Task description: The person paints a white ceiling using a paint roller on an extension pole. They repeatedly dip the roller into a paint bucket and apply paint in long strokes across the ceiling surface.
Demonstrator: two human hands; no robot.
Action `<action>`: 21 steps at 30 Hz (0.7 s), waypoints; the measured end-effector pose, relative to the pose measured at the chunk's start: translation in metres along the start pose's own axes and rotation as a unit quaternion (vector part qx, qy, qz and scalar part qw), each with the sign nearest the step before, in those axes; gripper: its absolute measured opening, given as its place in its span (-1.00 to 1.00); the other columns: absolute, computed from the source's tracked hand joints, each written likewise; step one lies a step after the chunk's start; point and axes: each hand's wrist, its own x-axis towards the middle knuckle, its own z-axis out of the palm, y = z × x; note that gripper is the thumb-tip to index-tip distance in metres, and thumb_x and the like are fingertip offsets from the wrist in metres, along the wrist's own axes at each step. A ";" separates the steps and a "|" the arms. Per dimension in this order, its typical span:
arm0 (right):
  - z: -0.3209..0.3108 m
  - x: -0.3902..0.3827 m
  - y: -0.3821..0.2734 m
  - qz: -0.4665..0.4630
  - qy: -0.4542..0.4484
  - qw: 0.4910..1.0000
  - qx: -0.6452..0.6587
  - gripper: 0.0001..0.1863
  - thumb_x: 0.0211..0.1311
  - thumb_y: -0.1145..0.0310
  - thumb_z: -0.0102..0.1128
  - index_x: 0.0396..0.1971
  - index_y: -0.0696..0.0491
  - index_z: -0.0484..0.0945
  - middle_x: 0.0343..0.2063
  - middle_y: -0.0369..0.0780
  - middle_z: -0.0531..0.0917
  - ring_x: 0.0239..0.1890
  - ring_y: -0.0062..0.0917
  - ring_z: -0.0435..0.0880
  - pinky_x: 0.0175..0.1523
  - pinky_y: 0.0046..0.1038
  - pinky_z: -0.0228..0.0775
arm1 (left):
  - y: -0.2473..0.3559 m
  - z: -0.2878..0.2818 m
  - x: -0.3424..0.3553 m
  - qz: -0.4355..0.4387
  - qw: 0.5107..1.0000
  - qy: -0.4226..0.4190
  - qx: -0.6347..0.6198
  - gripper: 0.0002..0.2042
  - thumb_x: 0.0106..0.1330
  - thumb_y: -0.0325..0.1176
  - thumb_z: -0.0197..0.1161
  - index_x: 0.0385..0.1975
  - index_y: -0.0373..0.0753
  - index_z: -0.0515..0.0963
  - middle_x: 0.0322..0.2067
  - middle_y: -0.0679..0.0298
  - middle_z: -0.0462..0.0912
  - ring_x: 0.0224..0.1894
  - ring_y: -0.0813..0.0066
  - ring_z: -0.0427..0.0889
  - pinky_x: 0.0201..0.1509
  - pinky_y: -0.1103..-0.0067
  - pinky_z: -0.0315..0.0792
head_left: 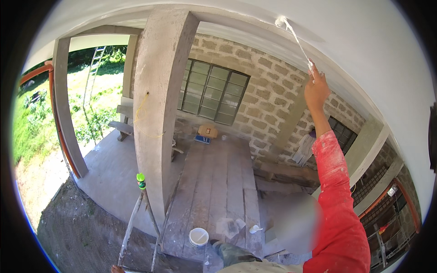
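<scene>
My right arm in a paint-smeared red sleeve reaches up to the white ceiling. My right hand is closed round the handle of a small paint roller, whose thin rod is coated in white paint. Its white head touches the ceiling beside the beam. At the lower edge only a bit of my left hand shows, closed against a tubular metal frame; most of its fingers are cut off by the picture's edge. A green bottle is at the frame's far end.
Below lies a plank platform with a white paint bucket, a plastic sheet and a white cup-like item. A concrete column rises at the left. A block wall with a paned window stands behind.
</scene>
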 end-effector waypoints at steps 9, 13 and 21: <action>-0.064 -0.034 0.087 0.027 0.028 0.999 0.018 -0.46 0.29 0.57 0.16 0.21 -0.29 0.59 -0.15 -0.09 0.74 -0.16 -0.20 0.74 -0.09 -0.30 0.58 | 0.001 -0.014 0.000 -0.007 0.999 -0.038 -0.028 -0.38 0.46 0.21 -0.18 -0.20 -0.15 0.75 -0.20 0.09 0.77 -0.11 0.02 0.74 -0.07 0.07 0.56; -0.087 -0.043 0.083 0.039 0.030 0.998 0.049 -0.46 0.28 0.59 0.17 0.21 -0.24 0.59 -0.13 -0.10 0.74 -0.16 -0.25 0.75 -0.08 -0.34 0.57 | -0.003 -0.009 0.003 -0.041 0.997 -0.010 -0.064 -0.39 0.45 0.21 -0.15 -0.22 -0.16 0.75 -0.26 0.06 0.77 -0.17 -0.02 0.75 -0.12 0.05 0.57; -0.077 -0.018 0.032 0.022 0.001 0.998 0.061 -0.43 0.27 0.59 0.17 0.23 -0.27 0.58 -0.15 -0.15 0.73 -0.15 -0.26 0.73 -0.03 -0.32 0.53 | -0.010 0.036 0.034 -0.031 0.987 0.037 -0.156 -0.58 0.35 0.01 0.18 -0.26 -0.27 0.71 -0.29 0.01 0.76 -0.28 -0.04 0.75 -0.34 0.14 0.58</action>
